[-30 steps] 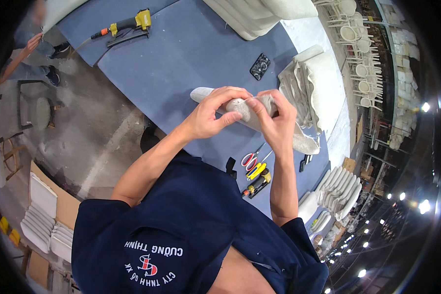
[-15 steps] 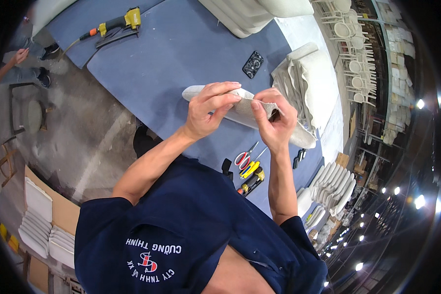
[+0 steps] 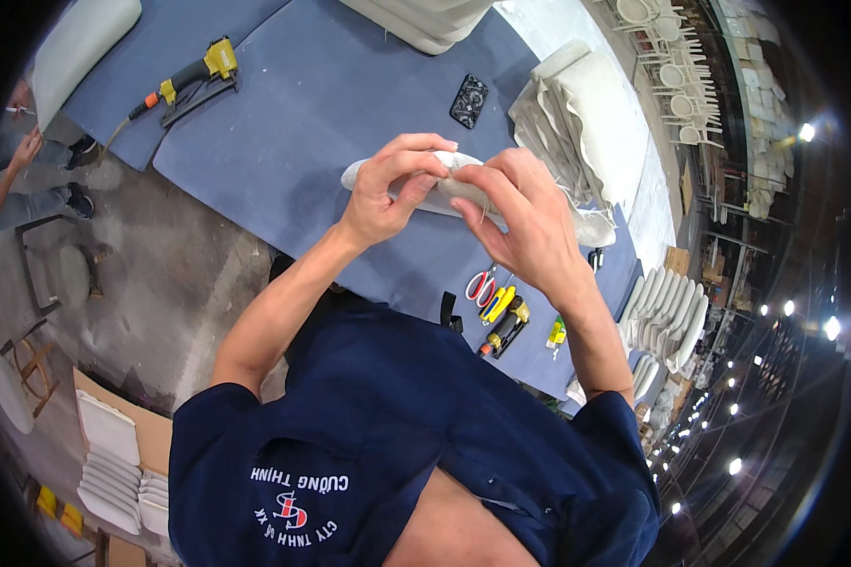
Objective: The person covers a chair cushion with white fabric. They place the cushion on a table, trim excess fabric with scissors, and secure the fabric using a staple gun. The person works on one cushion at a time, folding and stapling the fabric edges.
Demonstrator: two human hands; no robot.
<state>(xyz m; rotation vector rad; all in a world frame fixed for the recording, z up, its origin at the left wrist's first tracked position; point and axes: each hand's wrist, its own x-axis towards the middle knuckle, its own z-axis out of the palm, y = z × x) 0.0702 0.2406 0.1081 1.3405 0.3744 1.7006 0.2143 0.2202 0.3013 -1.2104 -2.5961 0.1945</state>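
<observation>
Head view: nearest is the person's dark blue shirt. Past it, scissors with red and white handles lie by a yellow-handled tool and a small black and yellow power tool. Next, the left hand and right hand both pinch a long, pale cushion, thumbs and fingers pressed on its cloth. It is between the 2 hands, over the blue table. Farther on are a black patterned phone and a pile of pale cloth. Off to the left, brown cardboard stands beside stacked pale pads; whether it is a box cannot be told. Far away stand pale chairs.
</observation>
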